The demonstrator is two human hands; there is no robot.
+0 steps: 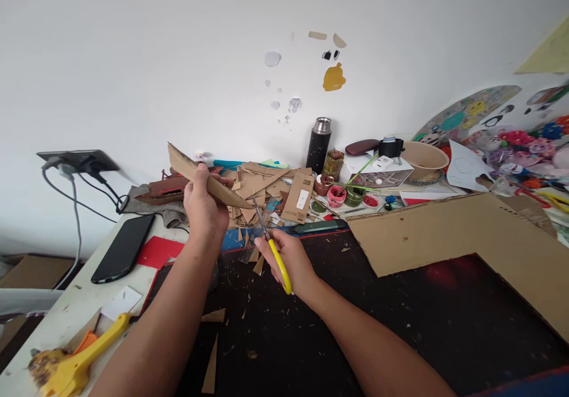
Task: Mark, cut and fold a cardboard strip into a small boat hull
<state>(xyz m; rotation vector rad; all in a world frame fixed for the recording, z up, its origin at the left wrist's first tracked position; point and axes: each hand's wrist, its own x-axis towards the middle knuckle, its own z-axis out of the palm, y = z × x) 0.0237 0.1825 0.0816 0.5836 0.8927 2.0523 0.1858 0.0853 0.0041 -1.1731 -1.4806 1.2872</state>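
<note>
My left hand (205, 204) is closed around a long, pointed piece of cardboard (229, 195), held up over the table and tilted down to the right. In my right hand (291, 263) is a pair of scissors (279, 266) with yellow handles. Their metal blades point up and away, meeting the lower tip of the cardboard piece; whether they grip its edge I cannot make out. Behind both hands lies a heap of cardboard scraps (258, 181).
A large L-shaped cardboard sheet (409, 237) lies on the right of the dark mat (284, 338). A green utility knife (320, 226), open paint jars (336, 195) and a black flask (320, 148) stand or lie behind. To the left are a phone (123, 249) and yellow glue gun (84, 361).
</note>
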